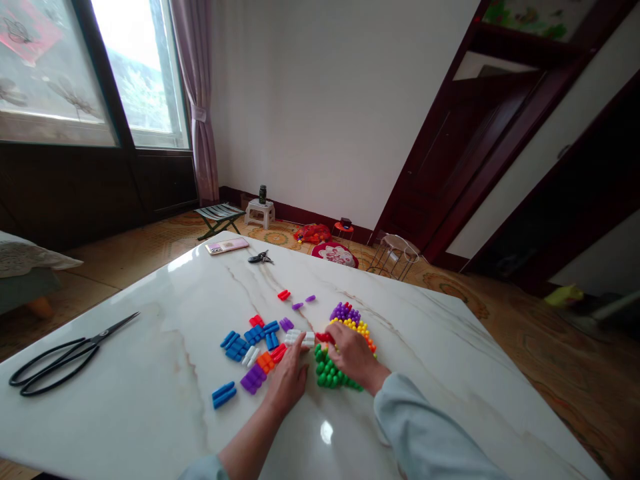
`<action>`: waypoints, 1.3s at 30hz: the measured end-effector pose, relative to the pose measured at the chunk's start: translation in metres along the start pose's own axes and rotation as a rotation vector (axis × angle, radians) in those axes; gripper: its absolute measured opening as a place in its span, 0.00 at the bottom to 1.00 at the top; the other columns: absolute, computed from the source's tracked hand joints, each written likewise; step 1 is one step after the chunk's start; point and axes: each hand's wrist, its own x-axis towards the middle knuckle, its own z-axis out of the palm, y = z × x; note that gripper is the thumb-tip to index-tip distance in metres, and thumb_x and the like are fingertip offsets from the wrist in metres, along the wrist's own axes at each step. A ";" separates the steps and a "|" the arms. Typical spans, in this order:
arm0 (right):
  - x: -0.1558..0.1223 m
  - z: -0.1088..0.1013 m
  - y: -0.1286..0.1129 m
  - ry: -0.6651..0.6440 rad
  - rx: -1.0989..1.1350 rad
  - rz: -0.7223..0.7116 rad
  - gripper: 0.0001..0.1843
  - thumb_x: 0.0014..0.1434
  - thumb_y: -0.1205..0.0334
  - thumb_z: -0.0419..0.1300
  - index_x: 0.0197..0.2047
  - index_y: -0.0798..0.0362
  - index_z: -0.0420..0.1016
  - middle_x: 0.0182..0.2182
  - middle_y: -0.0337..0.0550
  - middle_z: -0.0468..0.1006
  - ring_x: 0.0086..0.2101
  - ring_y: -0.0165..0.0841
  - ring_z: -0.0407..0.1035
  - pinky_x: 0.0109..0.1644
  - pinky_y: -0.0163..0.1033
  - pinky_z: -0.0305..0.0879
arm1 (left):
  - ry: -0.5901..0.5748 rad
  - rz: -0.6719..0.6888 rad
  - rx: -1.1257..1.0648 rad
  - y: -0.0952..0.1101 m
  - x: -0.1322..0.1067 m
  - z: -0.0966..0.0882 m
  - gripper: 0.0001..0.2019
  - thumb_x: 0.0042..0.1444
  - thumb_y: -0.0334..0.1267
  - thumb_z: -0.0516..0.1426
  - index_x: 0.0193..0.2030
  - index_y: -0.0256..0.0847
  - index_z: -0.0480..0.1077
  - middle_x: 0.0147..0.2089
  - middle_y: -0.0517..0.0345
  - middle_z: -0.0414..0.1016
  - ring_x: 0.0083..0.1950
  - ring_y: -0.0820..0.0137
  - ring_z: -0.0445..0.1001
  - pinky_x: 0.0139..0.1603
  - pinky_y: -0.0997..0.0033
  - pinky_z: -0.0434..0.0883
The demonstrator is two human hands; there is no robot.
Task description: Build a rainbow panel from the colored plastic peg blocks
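Observation:
My left hand (289, 375) lies on the white marble table (150, 373), its fingertips closed on a white plastic piece (299, 338). My right hand (353, 357) rests curled on a flat cluster of joined beads (345, 347), purple at the far end, yellow and orange in the middle, green nearest me, and its fingers pinch a small red piece (324, 337) at the cluster's left edge. Loose blue pieces (250, 337), purple pieces (253, 379), an orange piece (265, 362) and red pieces (283, 295) lie scattered just left of my hands.
Black scissors (65, 357) lie at the table's left edge. A phone (227, 246) and a small black tool (260, 257) sit at the far edge. Beyond stand a folding stool (219, 217), a white step stool (261, 212), floor toys (325, 243) and a wire stand (395, 253).

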 end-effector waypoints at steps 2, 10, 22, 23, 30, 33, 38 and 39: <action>0.002 -0.006 0.038 0.193 0.083 0.193 0.15 0.58 0.69 0.51 0.48 0.52 0.68 0.44 0.46 0.75 0.42 0.34 0.70 0.48 0.39 0.65 | -0.005 0.000 -0.003 0.000 0.000 0.001 0.35 0.55 0.29 0.50 0.70 0.40 0.47 0.55 0.46 0.73 0.59 0.60 0.69 0.59 0.54 0.68; 0.013 0.032 0.160 0.456 0.400 0.886 0.10 0.48 0.63 0.55 0.35 0.53 0.71 0.31 0.45 0.79 0.31 0.36 0.73 0.33 0.36 0.68 | -0.019 -0.017 0.022 -0.004 -0.004 0.004 0.34 0.55 0.29 0.50 0.70 0.40 0.47 0.56 0.46 0.72 0.61 0.59 0.68 0.61 0.51 0.65; 0.013 0.054 0.178 0.250 0.438 0.785 0.08 0.42 0.69 0.57 0.27 0.51 0.75 0.27 0.39 0.80 0.33 0.35 0.74 0.41 0.37 0.69 | -0.015 -0.005 0.024 -0.001 -0.003 0.001 0.34 0.54 0.28 0.51 0.69 0.40 0.49 0.56 0.46 0.73 0.60 0.59 0.69 0.61 0.50 0.66; 0.015 0.054 0.178 0.242 0.453 0.779 0.09 0.43 0.69 0.56 0.28 0.51 0.76 0.28 0.39 0.80 0.34 0.35 0.75 0.41 0.37 0.69 | -0.019 -0.005 0.025 -0.001 -0.003 0.001 0.34 0.55 0.28 0.51 0.69 0.40 0.49 0.56 0.46 0.73 0.60 0.59 0.69 0.61 0.50 0.66; 0.025 0.058 0.178 0.223 0.487 0.783 0.14 0.46 0.68 0.54 0.34 0.53 0.79 0.32 0.41 0.82 0.37 0.36 0.76 0.44 0.38 0.70 | -0.022 0.006 0.026 -0.001 -0.004 0.000 0.33 0.56 0.28 0.49 0.69 0.41 0.49 0.57 0.47 0.71 0.61 0.60 0.68 0.60 0.53 0.67; 0.026 0.059 0.176 0.201 0.483 0.782 0.15 0.47 0.67 0.53 0.35 0.53 0.80 0.33 0.41 0.82 0.37 0.35 0.76 0.44 0.38 0.70 | -0.020 0.011 0.031 -0.002 -0.005 0.000 0.33 0.55 0.27 0.49 0.69 0.40 0.49 0.58 0.46 0.71 0.61 0.61 0.67 0.61 0.53 0.67; 0.027 0.057 0.174 0.188 0.460 0.772 0.18 0.51 0.66 0.50 0.35 0.52 0.81 0.37 0.41 0.82 0.43 0.35 0.75 0.50 0.39 0.67 | -0.024 0.017 0.031 -0.003 -0.005 0.001 0.33 0.55 0.26 0.48 0.69 0.40 0.48 0.58 0.47 0.71 0.62 0.62 0.66 0.62 0.52 0.65; 0.027 0.056 0.173 0.198 0.453 0.770 0.18 0.51 0.67 0.50 0.36 0.53 0.81 0.38 0.42 0.82 0.44 0.35 0.74 0.52 0.40 0.66 | -0.027 0.015 0.030 -0.003 -0.005 0.001 0.33 0.55 0.26 0.48 0.69 0.40 0.48 0.58 0.47 0.71 0.62 0.61 0.66 0.62 0.52 0.65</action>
